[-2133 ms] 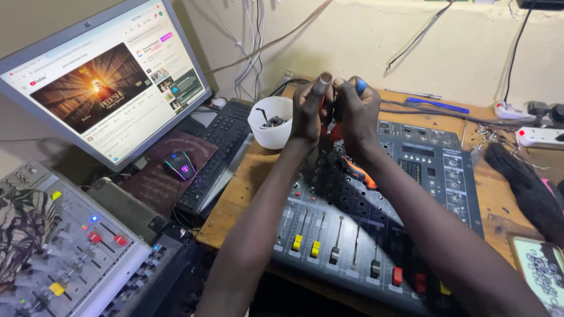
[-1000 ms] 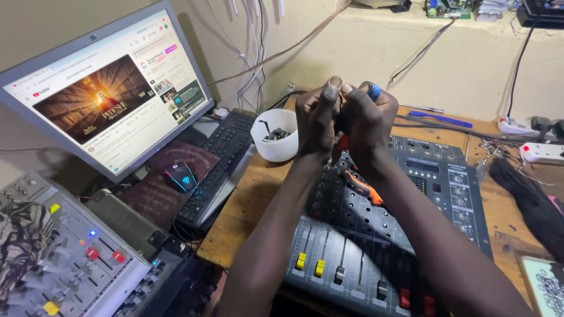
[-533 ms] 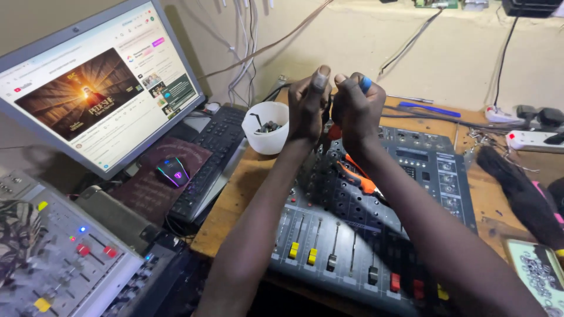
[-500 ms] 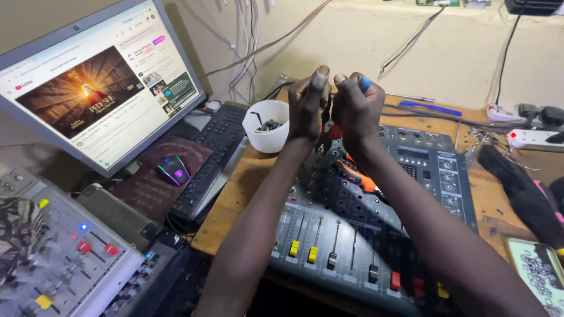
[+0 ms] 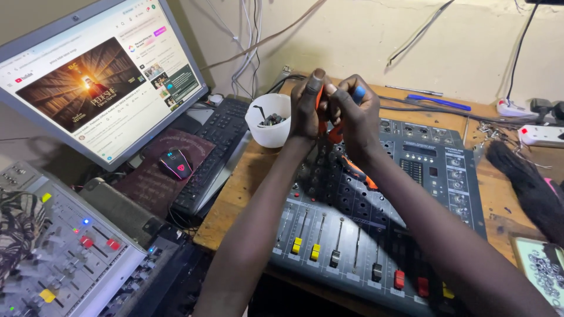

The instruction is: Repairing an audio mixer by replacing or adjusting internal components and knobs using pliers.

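Your left hand (image 5: 306, 108) and right hand (image 5: 352, 114) both clasp orange-handled pliers (image 5: 330, 126) above the audio mixer (image 5: 435, 194), work unfinished.

Hemmed left by white cup (image 5: 269, 120) and keyboard (image 5: 217, 149), below by mixer (image 5: 411, 194); open bench (image 5: 499, 202) right, cables (image 5: 435, 105) far.

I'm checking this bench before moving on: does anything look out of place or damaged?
The audio mixer looks odd: most rotary posts on its left half stand bare, without knobs. An orange-handled tool lies across that panel. Both the left hand and the right hand grip another orange-handled tool above it.
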